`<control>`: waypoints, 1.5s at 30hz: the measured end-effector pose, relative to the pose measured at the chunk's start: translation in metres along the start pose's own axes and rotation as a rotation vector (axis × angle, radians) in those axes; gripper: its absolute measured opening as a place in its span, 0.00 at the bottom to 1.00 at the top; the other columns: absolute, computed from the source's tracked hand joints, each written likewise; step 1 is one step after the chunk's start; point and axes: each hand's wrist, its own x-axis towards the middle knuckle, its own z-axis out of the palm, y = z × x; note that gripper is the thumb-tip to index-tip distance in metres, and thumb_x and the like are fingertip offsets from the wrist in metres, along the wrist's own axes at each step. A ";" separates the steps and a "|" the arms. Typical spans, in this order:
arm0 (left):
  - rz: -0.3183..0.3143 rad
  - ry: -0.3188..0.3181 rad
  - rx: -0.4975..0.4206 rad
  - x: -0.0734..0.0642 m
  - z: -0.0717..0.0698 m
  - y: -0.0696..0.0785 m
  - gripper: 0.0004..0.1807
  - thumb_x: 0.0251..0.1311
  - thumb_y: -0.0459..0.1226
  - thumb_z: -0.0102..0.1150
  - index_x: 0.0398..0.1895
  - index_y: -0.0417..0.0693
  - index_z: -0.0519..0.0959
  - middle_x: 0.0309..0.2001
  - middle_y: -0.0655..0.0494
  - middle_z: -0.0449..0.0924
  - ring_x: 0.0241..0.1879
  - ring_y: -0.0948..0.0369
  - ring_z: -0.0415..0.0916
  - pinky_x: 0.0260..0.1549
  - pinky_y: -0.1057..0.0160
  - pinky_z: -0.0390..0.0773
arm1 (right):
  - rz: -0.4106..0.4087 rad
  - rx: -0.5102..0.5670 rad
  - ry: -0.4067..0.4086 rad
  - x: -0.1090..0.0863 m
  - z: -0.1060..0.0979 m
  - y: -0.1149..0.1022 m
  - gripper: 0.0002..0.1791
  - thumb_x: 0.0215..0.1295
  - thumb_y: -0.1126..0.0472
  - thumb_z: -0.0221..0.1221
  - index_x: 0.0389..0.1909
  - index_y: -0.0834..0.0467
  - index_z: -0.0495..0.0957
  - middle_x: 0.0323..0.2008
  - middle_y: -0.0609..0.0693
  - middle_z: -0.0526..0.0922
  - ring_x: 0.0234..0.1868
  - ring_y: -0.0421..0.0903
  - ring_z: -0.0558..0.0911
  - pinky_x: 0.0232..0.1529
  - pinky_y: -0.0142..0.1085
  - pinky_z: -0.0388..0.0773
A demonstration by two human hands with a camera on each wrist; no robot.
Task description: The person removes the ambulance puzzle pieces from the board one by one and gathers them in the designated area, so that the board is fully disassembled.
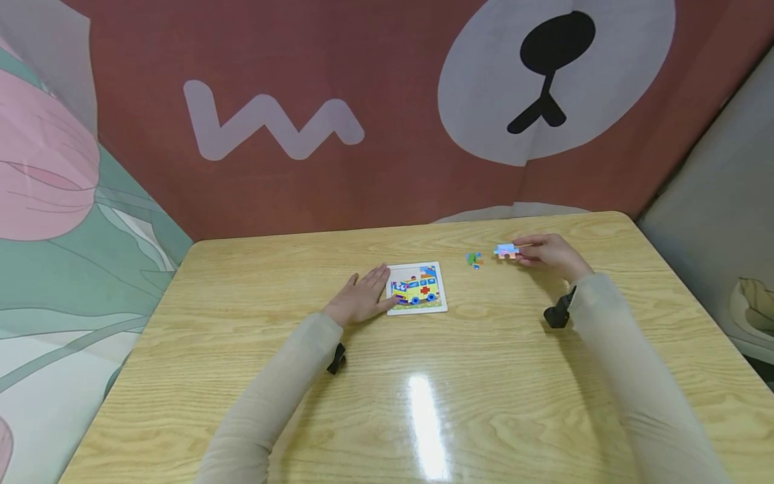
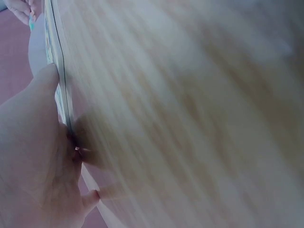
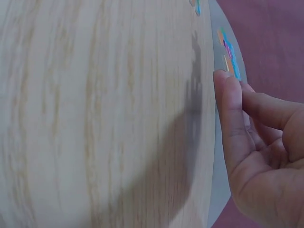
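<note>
A white-framed jigsaw puzzle (image 1: 417, 310) with a yellow ambulance picture lies flat on the table; the upper left of its picture is pale. My left hand (image 1: 361, 296) rests along its left edge, fingers extended and thumb over the lower left of the picture. The left wrist view has the thumb (image 2: 46, 78) on the puzzle's edge, seen side-on. To the right, my right hand (image 1: 551, 254) pinches a blue and orange puzzle piece (image 1: 506, 251) between thumb and fingertips. The right wrist view puts this piece above the tabletop, its shadow below.
A small green, blue and orange puzzle piece (image 1: 474, 259) lies on the wooden table (image 1: 484, 390) between the puzzle and my right hand. Behind the table's far edge hangs a red-brown cloth (image 1: 399, 181) with a cartoon face.
</note>
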 end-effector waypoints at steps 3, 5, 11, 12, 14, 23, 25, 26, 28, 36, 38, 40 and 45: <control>-0.001 -0.001 0.002 0.000 0.000 0.000 0.43 0.68 0.64 0.26 0.77 0.50 0.34 0.78 0.57 0.30 0.78 0.59 0.32 0.75 0.46 0.39 | 0.002 0.004 -0.005 0.001 -0.001 0.003 0.27 0.74 0.65 0.45 0.69 0.73 0.55 0.31 0.32 0.79 0.35 0.25 0.80 0.43 0.22 0.80; 0.001 0.002 -0.002 0.000 0.001 0.000 0.43 0.68 0.65 0.27 0.77 0.50 0.35 0.78 0.56 0.31 0.78 0.59 0.33 0.75 0.46 0.39 | 0.002 0.005 -0.009 0.002 -0.002 0.004 0.27 0.74 0.66 0.45 0.69 0.74 0.55 0.30 0.31 0.79 0.34 0.25 0.80 0.42 0.22 0.80; 0.002 0.000 -0.007 0.001 0.001 -0.001 0.44 0.68 0.65 0.26 0.77 0.51 0.34 0.78 0.57 0.30 0.78 0.60 0.33 0.75 0.46 0.38 | 0.010 0.014 -0.017 0.002 -0.002 0.007 0.28 0.74 0.65 0.45 0.69 0.74 0.54 0.31 0.31 0.80 0.34 0.25 0.80 0.41 0.22 0.80; 0.001 0.000 -0.007 0.001 0.001 -0.001 0.43 0.68 0.65 0.26 0.77 0.51 0.34 0.78 0.57 0.30 0.78 0.60 0.33 0.75 0.46 0.38 | 0.012 0.019 -0.016 0.002 -0.001 0.007 0.28 0.74 0.65 0.45 0.69 0.74 0.54 0.30 0.32 0.80 0.34 0.25 0.80 0.40 0.22 0.80; 0.002 0.004 -0.008 0.001 0.001 -0.001 0.44 0.68 0.65 0.26 0.77 0.51 0.34 0.78 0.57 0.30 0.78 0.60 0.32 0.75 0.46 0.38 | 0.012 0.025 -0.018 0.003 -0.001 0.008 0.28 0.74 0.66 0.44 0.69 0.74 0.53 0.30 0.32 0.80 0.34 0.25 0.80 0.40 0.22 0.80; 0.003 0.005 -0.007 0.002 0.003 -0.002 0.44 0.68 0.65 0.25 0.77 0.51 0.34 0.78 0.57 0.29 0.78 0.60 0.32 0.75 0.47 0.38 | 0.030 0.037 -0.032 0.002 0.000 0.010 0.28 0.74 0.66 0.44 0.70 0.73 0.53 0.30 0.32 0.81 0.34 0.25 0.80 0.41 0.22 0.80; 0.006 0.007 -0.006 0.002 0.003 -0.002 0.44 0.68 0.65 0.25 0.77 0.50 0.34 0.78 0.57 0.29 0.78 0.60 0.32 0.75 0.46 0.38 | 0.034 0.040 -0.032 0.002 -0.001 0.010 0.28 0.74 0.66 0.43 0.70 0.73 0.52 0.30 0.33 0.81 0.34 0.25 0.80 0.41 0.22 0.80; 0.006 0.005 -0.004 0.002 0.003 -0.003 0.44 0.68 0.65 0.25 0.77 0.50 0.34 0.78 0.57 0.29 0.78 0.60 0.32 0.75 0.46 0.38 | 0.036 0.043 -0.032 0.002 -0.001 0.010 0.28 0.74 0.66 0.43 0.70 0.73 0.52 0.30 0.33 0.81 0.34 0.25 0.81 0.41 0.22 0.80; 0.006 0.002 0.004 0.002 0.003 -0.002 0.44 0.68 0.65 0.25 0.77 0.50 0.34 0.78 0.57 0.29 0.78 0.60 0.32 0.75 0.46 0.38 | 0.039 0.052 -0.034 0.002 -0.001 0.010 0.28 0.74 0.66 0.44 0.70 0.73 0.53 0.30 0.33 0.81 0.34 0.26 0.81 0.41 0.22 0.80; 0.004 0.004 0.004 0.000 0.001 -0.002 0.44 0.68 0.65 0.26 0.77 0.50 0.34 0.78 0.56 0.30 0.78 0.59 0.32 0.75 0.46 0.39 | 0.039 0.056 -0.038 0.003 -0.004 0.010 0.28 0.74 0.65 0.45 0.69 0.74 0.54 0.30 0.36 0.83 0.34 0.27 0.82 0.41 0.23 0.81; 0.001 -0.002 0.009 0.000 0.001 -0.001 0.44 0.68 0.65 0.25 0.77 0.50 0.34 0.78 0.57 0.29 0.78 0.60 0.31 0.75 0.47 0.39 | 0.036 0.055 -0.042 0.003 -0.003 0.010 0.27 0.74 0.65 0.45 0.69 0.75 0.54 0.31 0.36 0.83 0.34 0.27 0.82 0.41 0.23 0.80; 0.004 0.003 0.002 0.000 0.001 -0.001 0.44 0.68 0.65 0.26 0.77 0.50 0.34 0.78 0.56 0.30 0.78 0.59 0.32 0.75 0.46 0.39 | 0.031 0.048 -0.043 0.002 -0.003 0.010 0.27 0.74 0.66 0.45 0.68 0.75 0.54 0.30 0.35 0.83 0.34 0.27 0.82 0.41 0.23 0.80; 0.006 0.010 -0.005 0.000 0.001 -0.002 0.43 0.69 0.64 0.27 0.77 0.50 0.35 0.78 0.56 0.31 0.78 0.59 0.33 0.75 0.46 0.39 | 0.022 0.046 -0.027 0.002 -0.003 0.010 0.27 0.73 0.67 0.46 0.67 0.77 0.55 0.29 0.35 0.83 0.33 0.27 0.82 0.40 0.23 0.81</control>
